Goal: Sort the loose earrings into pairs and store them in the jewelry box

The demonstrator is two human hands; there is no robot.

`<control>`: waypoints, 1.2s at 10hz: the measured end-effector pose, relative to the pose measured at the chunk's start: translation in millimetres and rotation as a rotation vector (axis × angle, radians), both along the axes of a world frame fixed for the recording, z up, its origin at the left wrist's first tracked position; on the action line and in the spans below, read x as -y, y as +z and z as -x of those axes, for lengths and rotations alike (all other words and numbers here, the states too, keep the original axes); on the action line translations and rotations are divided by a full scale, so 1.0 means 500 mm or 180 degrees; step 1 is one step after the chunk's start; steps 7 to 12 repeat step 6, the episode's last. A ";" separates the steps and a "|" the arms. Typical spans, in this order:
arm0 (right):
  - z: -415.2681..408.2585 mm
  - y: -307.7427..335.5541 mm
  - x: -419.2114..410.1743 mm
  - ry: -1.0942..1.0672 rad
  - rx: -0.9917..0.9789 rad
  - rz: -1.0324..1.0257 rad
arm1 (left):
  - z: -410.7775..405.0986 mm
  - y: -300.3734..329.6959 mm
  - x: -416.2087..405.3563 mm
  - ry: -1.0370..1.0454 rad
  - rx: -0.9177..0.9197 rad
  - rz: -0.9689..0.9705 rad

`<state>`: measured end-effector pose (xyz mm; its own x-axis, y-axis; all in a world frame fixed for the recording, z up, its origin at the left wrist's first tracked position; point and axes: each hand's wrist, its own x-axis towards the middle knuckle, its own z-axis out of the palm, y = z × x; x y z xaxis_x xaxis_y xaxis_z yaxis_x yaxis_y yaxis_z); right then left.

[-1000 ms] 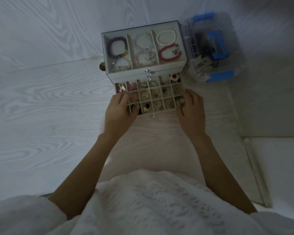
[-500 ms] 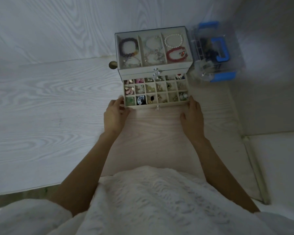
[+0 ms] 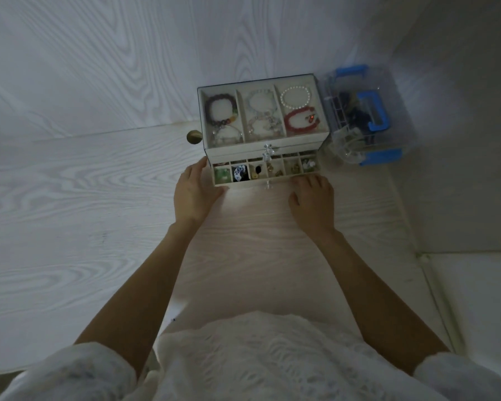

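Observation:
The white jewelry box (image 3: 235, 151) stands at the back of the pale wooden table (image 3: 99, 198). Its top tray holds beaded bracelets (image 3: 299, 120) in three sections. Below it, a drawer (image 3: 243, 185) of small compartments sticks out by about one row, with earrings (image 3: 293, 169) and other small pieces inside. My left hand (image 3: 195, 192) rests against the drawer's front left corner, fingers extended. At the front right edge, my right hand (image 3: 313, 201) presses with its fingers bent. Neither hand holds an earring.
A clear plastic case (image 3: 370, 117) with blue handle and latches sits right of the jewelry box. A small brass knob (image 3: 193, 137) shows at the box's left rear. The table's right edge (image 3: 408, 227) runs close by, and my white clothing fills the foreground.
The drawer has slid back into the box, from several rows showing to about one. Both hands moved off the compartments to the drawer's front and followed it in.

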<state>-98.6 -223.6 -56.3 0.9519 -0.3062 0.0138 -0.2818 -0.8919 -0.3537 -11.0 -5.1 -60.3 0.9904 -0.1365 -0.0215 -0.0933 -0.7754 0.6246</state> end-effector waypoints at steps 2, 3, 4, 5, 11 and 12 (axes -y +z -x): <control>-0.056 0.007 0.001 0.0204 -0.0112 0.0106 | -0.039 0.027 0.019 0.0387 0.0165 0.0107; -0.077 0.013 0.003 0.0208 -0.0103 0.0154 | -0.056 0.033 0.021 0.0416 0.0202 -0.0133; -0.080 0.013 0.001 0.0197 -0.0061 0.0169 | -0.061 0.027 0.015 0.0266 0.0360 -0.0401; -0.072 0.029 -0.002 0.0179 -0.0208 -0.0114 | -0.052 0.033 0.015 0.0220 0.0118 -0.0387; -0.060 0.054 -0.003 -0.0042 -0.0037 -0.1037 | -0.039 0.040 0.000 0.0384 -0.0304 0.0201; -0.060 0.054 -0.003 -0.0042 -0.0037 -0.1037 | -0.039 0.040 0.000 0.0384 -0.0304 0.0201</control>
